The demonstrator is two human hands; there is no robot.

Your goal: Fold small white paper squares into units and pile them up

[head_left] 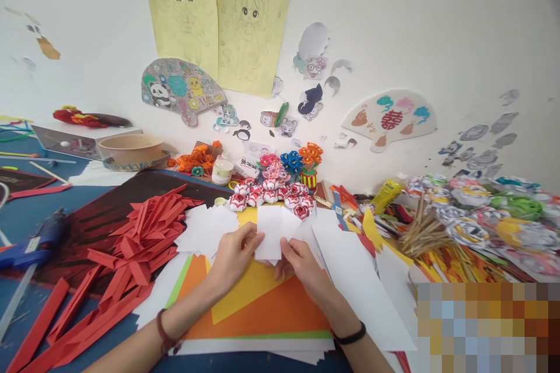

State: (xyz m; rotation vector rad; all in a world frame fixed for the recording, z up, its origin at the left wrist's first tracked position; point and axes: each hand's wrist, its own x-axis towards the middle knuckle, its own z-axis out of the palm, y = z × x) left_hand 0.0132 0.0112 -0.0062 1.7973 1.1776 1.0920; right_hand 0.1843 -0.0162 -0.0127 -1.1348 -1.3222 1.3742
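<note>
A small white piece of paper is held up between my two hands, above the stack of coloured sheets. My left hand pinches its left edge between thumb and fingers. On the opposite side, my right hand grips the lower right edge, its thumb lying on the front. Below them lie orange paper and yellow paper. More cut white paper rests just left of the held piece, and larger white sheets spread to the right.
Folded red paper strips pile up at left, near a blue glue gun. Red-and-white paper flowers stand behind my hands. At right are thin sticks, a yellow bottle and many paper flowers. A white wall closes the back.
</note>
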